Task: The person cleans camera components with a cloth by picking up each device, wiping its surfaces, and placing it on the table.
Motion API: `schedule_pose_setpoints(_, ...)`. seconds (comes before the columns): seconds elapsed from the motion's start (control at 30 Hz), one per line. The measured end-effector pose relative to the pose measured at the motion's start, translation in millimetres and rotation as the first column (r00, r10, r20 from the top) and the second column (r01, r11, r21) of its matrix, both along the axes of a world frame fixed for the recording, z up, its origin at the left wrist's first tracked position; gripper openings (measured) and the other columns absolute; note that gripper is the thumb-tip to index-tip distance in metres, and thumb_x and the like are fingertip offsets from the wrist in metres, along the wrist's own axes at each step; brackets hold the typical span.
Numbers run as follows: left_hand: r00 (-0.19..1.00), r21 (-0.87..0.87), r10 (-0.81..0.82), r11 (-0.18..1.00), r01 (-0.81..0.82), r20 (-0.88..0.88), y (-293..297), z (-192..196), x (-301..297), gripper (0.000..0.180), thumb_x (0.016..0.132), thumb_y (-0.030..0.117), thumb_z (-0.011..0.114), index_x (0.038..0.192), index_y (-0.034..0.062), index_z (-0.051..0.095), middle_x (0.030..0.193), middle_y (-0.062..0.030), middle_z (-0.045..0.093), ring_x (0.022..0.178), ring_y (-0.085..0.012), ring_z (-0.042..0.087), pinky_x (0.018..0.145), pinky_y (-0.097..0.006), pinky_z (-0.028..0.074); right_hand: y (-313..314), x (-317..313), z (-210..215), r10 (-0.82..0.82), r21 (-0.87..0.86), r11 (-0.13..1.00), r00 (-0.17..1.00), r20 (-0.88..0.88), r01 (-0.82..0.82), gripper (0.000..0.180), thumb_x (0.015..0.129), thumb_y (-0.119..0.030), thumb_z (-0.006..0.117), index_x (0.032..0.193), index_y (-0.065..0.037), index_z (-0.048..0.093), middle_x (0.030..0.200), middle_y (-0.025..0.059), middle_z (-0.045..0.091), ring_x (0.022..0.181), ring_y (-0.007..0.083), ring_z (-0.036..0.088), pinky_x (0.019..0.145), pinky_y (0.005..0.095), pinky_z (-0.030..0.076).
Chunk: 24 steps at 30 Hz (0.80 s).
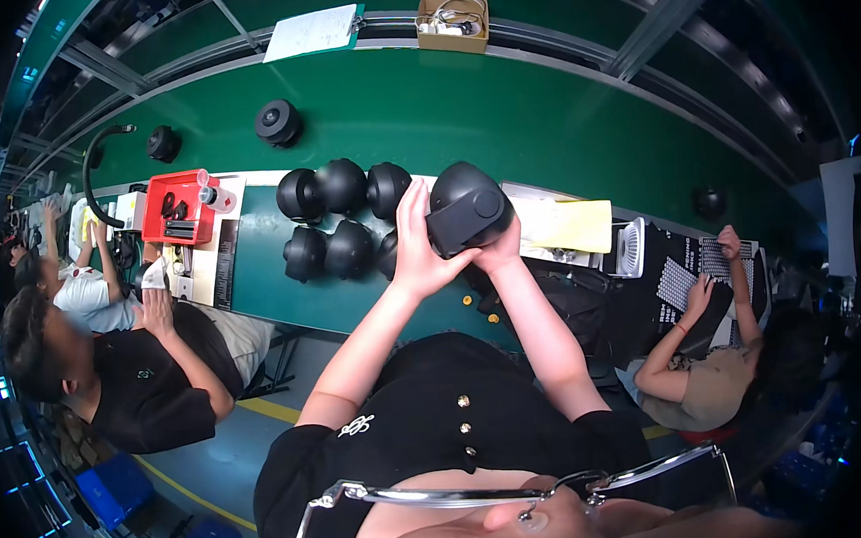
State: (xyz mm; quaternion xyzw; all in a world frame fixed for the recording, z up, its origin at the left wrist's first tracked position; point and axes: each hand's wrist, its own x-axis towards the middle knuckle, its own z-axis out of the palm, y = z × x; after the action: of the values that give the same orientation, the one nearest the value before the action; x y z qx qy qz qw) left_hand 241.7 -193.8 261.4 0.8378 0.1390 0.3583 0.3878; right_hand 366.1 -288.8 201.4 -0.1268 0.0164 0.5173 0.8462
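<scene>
A black, rounded housing with a flat arm-like panel and a round cap is held up over the table between my two hands. My left hand presses against its left side, fingers stretched up and thumb beneath. Its lower right side rests against my right hand, whose fingers are mostly hidden behind it. Just left of my hands, similar black rounded housings stand in two rows on the green table. One in the front row is partly covered by my left wrist. Small yellow pieces lie near my right forearm.
Farther back, a green belt carries more black housings. A clipboard and cardboard box sit beyond it. At left are a red bin and a co-worker; yellow paper and another co-worker are right.
</scene>
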Motion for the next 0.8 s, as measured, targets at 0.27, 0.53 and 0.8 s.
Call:
schedule_pose_setpoints(0.27,0.990,0.166,0.003,0.986,-0.026,0.139,-3.0,-6.0,-4.5,0.102,0.060,0.018,0.088,0.143,0.0013,0.032,0.140,-0.0224,0.040,0.128,-0.0421,0.041,0.106,-0.052,0.037,-3.7,-11.4,-9.0,-0.139,-0.129,0.982,0.990,0.014,0.140,0.053,0.099,-0.039,0.031,0.132,-0.004,0.053,0.133,0.0169,0.056,0.122,0.0341,0.055,0.106,0.0484,0.045)
schedule_pose_setpoints(0.53,0.990,0.208,0.079,0.973,-0.102,0.119,2.9,-14.1,-9.6,0.099,0.059,0.017,0.088,0.140,0.0003,0.034,0.131,-0.0210,0.045,0.122,-0.0415,0.046,0.105,-0.051,0.038,-10.9,-29.0,45.8,-0.104,-0.265,0.646,0.427,0.898,0.716,0.045,0.106,-0.024,0.034,0.137,0.005,0.048,0.136,0.0187,0.054,0.125,0.0312,0.054,0.109,0.0392,0.039)
schedule_pose_setpoints(0.8,0.998,0.363,-0.064,0.929,0.070,-0.028,24.4,-16.8,-22.3,0.072,0.051,0.005,0.082,0.115,0.0051,0.050,0.122,-0.0169,0.047,0.118,-0.0414,0.046,0.099,-0.050,0.044,1.8,-1.9,56.2,0.164,0.006,0.839,-0.264,0.951,0.544,0.037,0.099,-0.024,0.048,0.124,-0.001,0.062,0.127,0.0169,0.060,0.128,0.0365,0.050,0.110,0.0467,0.036)
